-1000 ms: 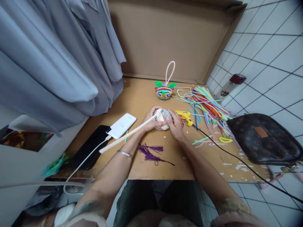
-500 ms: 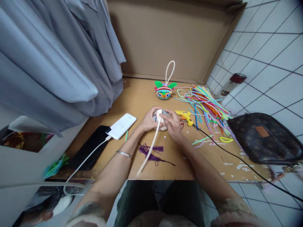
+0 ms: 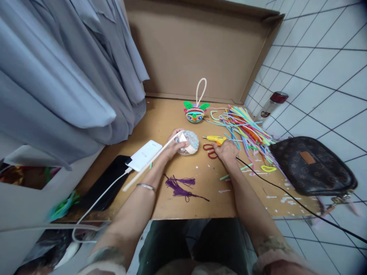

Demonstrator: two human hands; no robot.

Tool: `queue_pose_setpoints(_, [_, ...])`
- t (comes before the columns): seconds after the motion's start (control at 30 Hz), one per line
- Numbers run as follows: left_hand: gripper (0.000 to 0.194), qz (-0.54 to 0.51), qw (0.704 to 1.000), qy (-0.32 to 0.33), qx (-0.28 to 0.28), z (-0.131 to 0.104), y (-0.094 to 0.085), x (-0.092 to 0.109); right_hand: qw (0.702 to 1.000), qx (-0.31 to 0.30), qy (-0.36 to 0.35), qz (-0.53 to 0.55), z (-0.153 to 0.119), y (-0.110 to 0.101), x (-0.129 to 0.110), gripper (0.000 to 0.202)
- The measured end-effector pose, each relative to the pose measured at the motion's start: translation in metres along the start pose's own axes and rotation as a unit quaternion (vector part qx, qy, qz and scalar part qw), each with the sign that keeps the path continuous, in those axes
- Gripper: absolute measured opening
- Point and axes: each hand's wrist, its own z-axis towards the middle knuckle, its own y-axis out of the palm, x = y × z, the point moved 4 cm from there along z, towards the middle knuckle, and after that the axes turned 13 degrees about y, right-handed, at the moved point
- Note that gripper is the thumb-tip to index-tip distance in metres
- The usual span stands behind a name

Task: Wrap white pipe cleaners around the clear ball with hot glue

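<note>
My left hand (image 3: 172,146) is closed around a round, pale blue and white fuzzy ball (image 3: 189,138), thumb across its front. From the ball a long white pipe cleaner (image 3: 140,177) sticks out down and to the left over my forearm. My right hand (image 3: 227,151) is closed over the handle of a yellow hot glue gun (image 3: 212,138), whose tip points left toward the ball. Red-handled scissors (image 3: 211,156) lie by that hand's thumb, their blades hidden. Below the ball rest purple tassels (image 3: 178,187).
A finished-looking lion-head ornament (image 3: 195,114) with a white loop stands at the back. Pipe cleaners (image 3: 246,124) are heaped to its right, near a bottle (image 3: 272,107) and a brown bag (image 3: 314,166). A white power bank (image 3: 145,154) and black phone-like slab (image 3: 107,187) lie left.
My right hand has left the ball and moved right onto the glue gun. The ball stays in my left hand, turned so the white pipe cleaner swings left. The view has shifted slightly.
</note>
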Motion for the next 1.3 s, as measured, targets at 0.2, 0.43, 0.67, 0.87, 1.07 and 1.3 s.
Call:
queue_pose_setpoints(0.2, [0.068,-0.008,0.999,-0.012,-0.029,-0.001,0.008,0.002,0.999,-0.021,0.038,-0.01,0.006,0.002,0.003,0.053])
queue_pose_setpoints(0.43, [0.071,0.006,0.999,-0.012,-0.037,0.0,0.006,0.0,0.992,0.003,0.073,0.098,0.009,-0.012,0.007,0.044])
queue_pose_setpoints(0.67, [0.069,0.01,0.999,-0.006,-0.039,0.001,0.004,-0.007,0.941,0.068,0.033,0.329,0.012,-0.023,0.005,0.038])
queue_pose_setpoints(0.87, [0.068,0.034,0.997,0.0,-0.063,0.002,0.004,-0.01,0.89,0.083,0.002,0.448,0.013,-0.025,0.006,0.036])
queue_pose_setpoints(1.07, [0.069,0.05,0.996,0.012,-0.075,0.003,0.006,-0.01,0.9,0.109,-0.059,0.417,0.001,-0.028,-0.003,0.036])
queue_pose_setpoints(1.3, [0.067,0.054,0.996,0.005,-0.071,0.005,0.006,-0.01,0.924,0.098,-0.144,0.34,-0.016,-0.026,-0.015,0.044])
